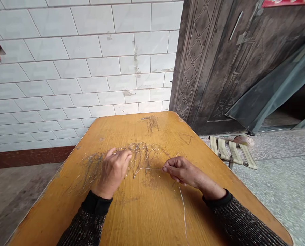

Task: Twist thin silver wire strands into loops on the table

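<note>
My right hand pinches a thin, pale wire between thumb and forefinger. One stretch of it runs left from the fingertips, low over the table, and another hangs down toward the near edge. Above a row of thin, looped wires, my left hand has its thumb and forefinger drawn together; whatever lies between them is hidden or too fine to see. The looped wires have loose tails pointing toward me, and part of the row is behind the left hand.
All this lies on a yellow-brown wooden table. A small bunch of wires lies at its far end, and a single bent wire near the right edge. A strapped folding stool stands right, before a dark door. White tiles face me.
</note>
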`<move>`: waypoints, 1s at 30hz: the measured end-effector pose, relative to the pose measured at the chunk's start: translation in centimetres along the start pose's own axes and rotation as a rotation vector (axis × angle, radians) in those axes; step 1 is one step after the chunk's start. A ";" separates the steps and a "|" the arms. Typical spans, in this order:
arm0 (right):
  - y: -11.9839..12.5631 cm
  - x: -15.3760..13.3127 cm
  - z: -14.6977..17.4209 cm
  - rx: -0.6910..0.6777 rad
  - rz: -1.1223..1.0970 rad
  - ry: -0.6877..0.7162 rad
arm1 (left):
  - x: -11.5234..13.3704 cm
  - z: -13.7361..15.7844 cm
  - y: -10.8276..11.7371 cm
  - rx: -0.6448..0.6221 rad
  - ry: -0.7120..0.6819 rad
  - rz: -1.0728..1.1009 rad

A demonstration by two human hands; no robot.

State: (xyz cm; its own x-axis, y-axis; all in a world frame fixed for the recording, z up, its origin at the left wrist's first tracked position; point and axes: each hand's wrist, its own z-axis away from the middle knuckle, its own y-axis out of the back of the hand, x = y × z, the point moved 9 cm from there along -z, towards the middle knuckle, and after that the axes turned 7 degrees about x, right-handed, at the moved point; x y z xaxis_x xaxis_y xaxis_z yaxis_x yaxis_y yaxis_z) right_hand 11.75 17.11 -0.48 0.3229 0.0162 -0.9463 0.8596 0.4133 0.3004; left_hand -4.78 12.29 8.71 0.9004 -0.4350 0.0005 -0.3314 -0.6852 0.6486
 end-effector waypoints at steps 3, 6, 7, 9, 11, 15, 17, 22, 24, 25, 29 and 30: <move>-1.5 -0.1 0.2 -0.062 0.018 0.019 | 4.7 0.4 -1.5 -0.087 -0.165 0.147; -2.6 -0.6 0.5 -0.101 -0.045 0.078 | 7.2 1.2 -3.2 -0.192 -0.216 0.168; -2.6 -0.8 0.5 -0.101 -0.072 0.094 | 7.3 1.4 -3.4 -0.199 -0.213 0.156; -2.5 -1.0 0.5 -0.093 -0.128 0.113 | 6.6 1.6 -3.4 -0.181 -0.181 0.115; -2.4 -1.0 0.4 -0.091 -0.182 0.110 | 5.6 1.6 -3.1 -0.160 -0.141 0.067; -2.5 -0.4 0.0 -0.071 -0.220 0.068 | 4.8 1.4 -2.8 -0.175 -0.086 -0.047; -2.7 -0.2 -0.2 -0.041 -0.219 0.064 | 5.0 1.2 -2.6 -0.155 -0.075 -0.095; -3.2 0.0 -0.3 -0.028 -0.234 0.074 | 5.7 1.2 -2.5 -0.118 -0.086 -0.093; -3.3 0.0 -0.2 -0.033 -0.245 0.077 | 5.8 1.3 -2.8 -0.145 -0.082 -0.046; -3.4 -0.1 -0.2 -0.038 -0.248 0.079 | 5.7 1.3 -2.9 -0.157 -0.076 -0.020; -3.6 -0.3 0.0 -0.045 -0.254 0.091 | 5.6 1.4 -3.1 -0.152 -0.071 0.043; -3.6 -0.5 0.1 -0.049 -0.252 0.097 | 5.6 1.4 -3.1 -0.142 -0.078 0.052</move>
State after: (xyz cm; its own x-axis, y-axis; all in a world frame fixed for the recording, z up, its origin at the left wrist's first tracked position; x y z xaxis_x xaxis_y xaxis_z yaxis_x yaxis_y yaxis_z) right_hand 8.53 15.48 -1.10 0.0598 -0.0068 -0.9982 0.8870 0.4590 0.0500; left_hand 0.89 11.12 5.63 0.8567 -0.5155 -0.0182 -0.3289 -0.5732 0.7505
